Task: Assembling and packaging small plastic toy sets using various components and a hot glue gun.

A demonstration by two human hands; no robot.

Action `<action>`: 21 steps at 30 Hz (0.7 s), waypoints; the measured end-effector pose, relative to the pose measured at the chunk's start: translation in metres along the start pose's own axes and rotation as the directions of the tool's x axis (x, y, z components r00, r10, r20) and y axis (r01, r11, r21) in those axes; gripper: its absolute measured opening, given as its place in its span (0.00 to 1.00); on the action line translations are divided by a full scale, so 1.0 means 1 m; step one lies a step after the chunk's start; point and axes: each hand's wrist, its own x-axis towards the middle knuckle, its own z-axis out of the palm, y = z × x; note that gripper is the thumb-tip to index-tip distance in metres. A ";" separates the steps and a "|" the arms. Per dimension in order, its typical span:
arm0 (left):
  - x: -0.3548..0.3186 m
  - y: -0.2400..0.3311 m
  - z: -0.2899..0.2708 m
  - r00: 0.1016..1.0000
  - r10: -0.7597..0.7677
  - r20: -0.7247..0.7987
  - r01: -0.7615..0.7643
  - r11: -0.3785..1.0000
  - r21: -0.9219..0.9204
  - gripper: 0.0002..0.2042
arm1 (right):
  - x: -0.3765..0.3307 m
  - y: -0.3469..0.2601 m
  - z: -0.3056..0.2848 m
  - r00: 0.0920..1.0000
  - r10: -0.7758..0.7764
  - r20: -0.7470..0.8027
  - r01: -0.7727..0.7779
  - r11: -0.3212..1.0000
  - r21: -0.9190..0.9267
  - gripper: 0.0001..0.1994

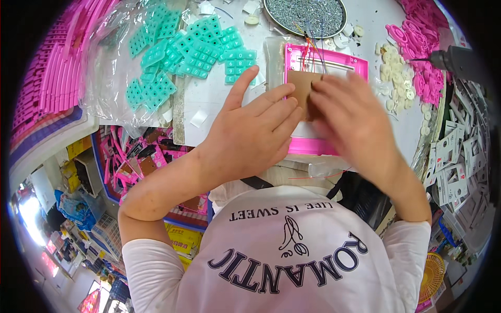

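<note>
Brown circuit board [301, 86] lies inside the pink plastic frame [334, 58] on the white counter [211, 99], at about one o'clock from picture centre.

Head view: left hand [250, 130] lies flat, fingers [271, 99] extended and close together, tips touching the board's left edge; thumb raised apart. Right hand [355, 122] covers the board's right side, fingers bent down onto it; blurred, so I cannot tell whether they pinch it. Thin coloured wires [312, 47] run from the board toward twelve o'clock. Teal rubber keypads [193, 49] lie scattered at eleven o'clock. Round tray of screws [305, 15] sits at twelve o'clock. Pink plastic parts [422, 57] are heaped at two o'clock, an electric screwdriver [459, 60] beside them.
</note>
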 end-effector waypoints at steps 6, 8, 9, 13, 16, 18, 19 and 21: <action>0.011 -0.004 -0.005 0.995 0.038 0.088 -0.036 0.999 -0.024 0.18 | -0.006 -0.024 -0.003 0.973 0.123 0.196 -0.124 0.992 -0.008 0.31; 0.018 -0.006 -0.011 0.991 0.048 0.126 -0.039 0.997 -0.074 0.16 | -0.003 -0.023 -0.007 0.969 0.108 0.222 -0.102 0.994 -0.038 0.31; 0.021 -0.009 -0.013 0.987 0.058 0.148 -0.044 0.994 -0.101 0.15 | -0.001 -0.025 -0.009 0.968 0.103 0.227 -0.093 0.994 -0.054 0.31; 0.072 -0.057 -0.032 0.945 0.044 0.324 0.092 0.915 -0.393 0.10 | -0.004 -0.019 -0.008 0.987 0.102 0.126 -0.101 0.995 -0.013 0.26; 0.119 -0.098 -0.006 0.983 -0.067 -0.171 0.094 0.984 0.151 0.07 | 0.002 -0.014 -0.014 0.986 0.115 0.117 -0.128 0.985 0.112 0.25; 0.137 -0.114 0.000 0.990 -0.137 -0.045 0.144 0.942 0.303 0.11 | 0.004 -0.011 -0.017 0.990 0.112 0.085 -0.125 0.977 0.175 0.22; 0.141 -0.120 0.006 0.990 -0.137 0.023 0.125 0.948 0.293 0.11 | 0.005 -0.008 -0.018 0.991 0.111 0.072 -0.124 0.970 0.210 0.20; 0.144 -0.123 0.013 0.990 -0.121 0.072 0.095 0.952 0.291 0.12 | 0.001 0.018 -0.024 0.996 0.079 -0.049 -0.051 0.908 0.415 0.18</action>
